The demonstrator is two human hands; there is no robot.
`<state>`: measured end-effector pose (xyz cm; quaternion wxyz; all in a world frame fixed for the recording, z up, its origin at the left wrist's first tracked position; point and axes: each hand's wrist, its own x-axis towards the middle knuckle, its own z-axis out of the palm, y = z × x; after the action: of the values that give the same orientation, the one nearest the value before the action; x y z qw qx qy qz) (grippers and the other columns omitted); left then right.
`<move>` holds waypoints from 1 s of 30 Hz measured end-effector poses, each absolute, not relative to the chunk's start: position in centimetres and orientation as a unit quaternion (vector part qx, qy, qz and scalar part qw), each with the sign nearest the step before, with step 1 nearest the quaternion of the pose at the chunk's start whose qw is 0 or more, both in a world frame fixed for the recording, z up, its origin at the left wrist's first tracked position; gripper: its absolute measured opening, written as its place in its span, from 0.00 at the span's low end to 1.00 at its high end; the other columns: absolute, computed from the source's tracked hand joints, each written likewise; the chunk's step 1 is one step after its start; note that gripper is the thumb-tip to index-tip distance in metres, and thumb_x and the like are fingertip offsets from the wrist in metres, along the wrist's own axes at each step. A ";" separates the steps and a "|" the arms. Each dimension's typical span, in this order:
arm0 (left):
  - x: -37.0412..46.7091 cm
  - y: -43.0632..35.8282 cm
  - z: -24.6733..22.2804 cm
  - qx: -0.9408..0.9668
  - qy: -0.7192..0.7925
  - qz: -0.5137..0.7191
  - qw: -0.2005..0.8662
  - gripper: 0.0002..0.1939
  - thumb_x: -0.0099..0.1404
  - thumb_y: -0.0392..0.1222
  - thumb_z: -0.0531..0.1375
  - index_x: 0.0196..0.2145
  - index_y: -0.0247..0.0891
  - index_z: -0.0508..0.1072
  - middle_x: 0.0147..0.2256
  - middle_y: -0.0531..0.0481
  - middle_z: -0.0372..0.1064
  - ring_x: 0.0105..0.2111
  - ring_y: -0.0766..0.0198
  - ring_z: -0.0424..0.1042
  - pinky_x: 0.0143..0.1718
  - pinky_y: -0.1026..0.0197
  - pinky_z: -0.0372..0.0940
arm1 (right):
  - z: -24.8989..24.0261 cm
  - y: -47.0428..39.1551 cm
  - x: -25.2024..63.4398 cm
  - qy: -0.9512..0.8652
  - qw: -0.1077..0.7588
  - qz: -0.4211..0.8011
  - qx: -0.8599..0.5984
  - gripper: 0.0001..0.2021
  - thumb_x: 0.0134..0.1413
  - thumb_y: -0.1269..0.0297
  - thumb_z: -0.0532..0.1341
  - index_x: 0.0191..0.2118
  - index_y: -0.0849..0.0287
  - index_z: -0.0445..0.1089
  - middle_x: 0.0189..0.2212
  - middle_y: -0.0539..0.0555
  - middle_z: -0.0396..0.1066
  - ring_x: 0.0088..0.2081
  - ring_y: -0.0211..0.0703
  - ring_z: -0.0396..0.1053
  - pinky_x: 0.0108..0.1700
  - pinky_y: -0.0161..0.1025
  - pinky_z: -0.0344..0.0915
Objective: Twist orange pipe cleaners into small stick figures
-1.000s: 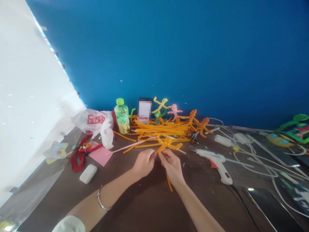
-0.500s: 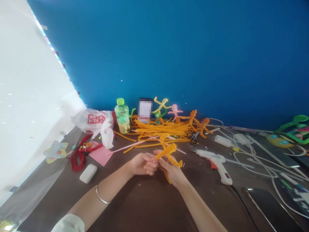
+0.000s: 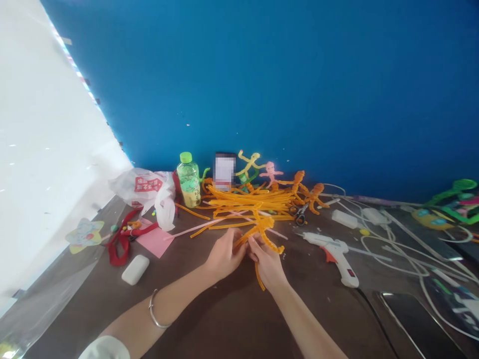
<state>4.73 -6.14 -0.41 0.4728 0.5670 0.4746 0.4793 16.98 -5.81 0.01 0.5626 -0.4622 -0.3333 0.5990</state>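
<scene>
An orange pipe-cleaner figure [image 3: 266, 224] with coiled limbs is held between my hands above the dark table. My right hand [image 3: 266, 262] closes around its lower middle, thumb and fingers pinched together. Closed too, my left hand [image 3: 225, 254] grips a limb of the figure that sticks out to the left. One straight orange end hangs below my right fingers. Just behind the figure lies a heap of orange pipe cleaners [image 3: 247, 199]. Some of my fingertips are hidden behind the figure and the hands.
A white glue gun [image 3: 339, 254] lies to the right, its cord running forward past a phone [image 3: 419, 321]. Scissors [image 3: 300, 215] rest by the heap. A bottle [image 3: 189, 182], a plastic bag [image 3: 144, 187], pink paper [image 3: 157, 239] and a white case [image 3: 135, 269] are on the left.
My left hand has turned and shifted slightly left, now gripping the figure's left limb, which shows more plainly. My right hand keeps its hold; the hanging end sits a little lower.
</scene>
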 end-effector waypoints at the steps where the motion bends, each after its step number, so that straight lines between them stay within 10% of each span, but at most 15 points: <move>1: 4.6 -6.2 -0.4 0.582 0.479 0.473 0.455 0.11 0.54 0.42 0.59 0.36 0.41 0.66 0.35 0.47 0.65 0.37 0.59 0.63 0.41 0.60 0.56 | 0.0 -5.8 16.9 -0.334 0.565 0.598 -0.461 0.14 0.37 0.57 0.67 0.23 0.60 0.63 0.19 0.46 0.56 0.19 0.30 0.51 0.18 0.30 0.48; 11: 4.1 -5.4 0.1 0.616 0.483 0.462 0.416 0.10 0.58 0.43 0.54 0.22 0.38 0.67 0.23 0.50 0.61 0.25 0.65 0.60 0.29 0.65 0.53 | -0.9 -5.7 17.4 -0.395 0.545 0.565 -0.478 0.12 0.39 0.58 0.66 0.29 0.60 0.68 0.22 0.48 0.61 0.21 0.31 0.53 0.20 0.31 0.49; 17: 4.1 -4.7 0.3 0.446 0.350 0.419 0.709 0.16 0.56 0.51 0.55 0.23 0.35 0.64 0.14 0.60 0.45 0.14 0.73 0.48 0.18 0.66 0.51 | 0.1 -5.5 17.8 -0.454 0.527 0.588 -0.413 0.10 0.42 0.59 0.65 0.31 0.59 0.72 0.31 0.52 0.63 0.21 0.30 0.53 0.20 0.32 0.48; 23: 3.1 -4.6 1.1 0.278 0.193 0.311 0.888 0.09 0.55 0.39 0.57 0.23 0.33 0.62 0.16 0.61 0.39 0.14 0.76 0.43 0.16 0.69 0.45 | 0.3 -5.5 18.1 -0.474 0.490 0.611 -0.401 0.11 0.43 0.58 0.64 0.33 0.58 0.73 0.32 0.52 0.67 0.22 0.31 0.55 0.22 0.32 0.51; 30: 2.9 -4.6 0.8 0.228 0.173 0.239 0.928 0.09 0.55 0.42 0.55 0.23 0.34 0.62 0.17 0.60 0.41 0.13 0.76 0.43 0.15 0.69 0.45 | 0.7 -6.0 17.7 -0.427 0.494 0.656 -0.379 0.09 0.42 0.59 0.65 0.31 0.57 0.70 0.29 0.51 0.67 0.28 0.36 0.62 0.29 0.33 0.58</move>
<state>2.92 -4.57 0.76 0.9278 0.2282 0.1732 0.2390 17.74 -6.02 0.68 0.4940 -0.3788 -0.4266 0.6562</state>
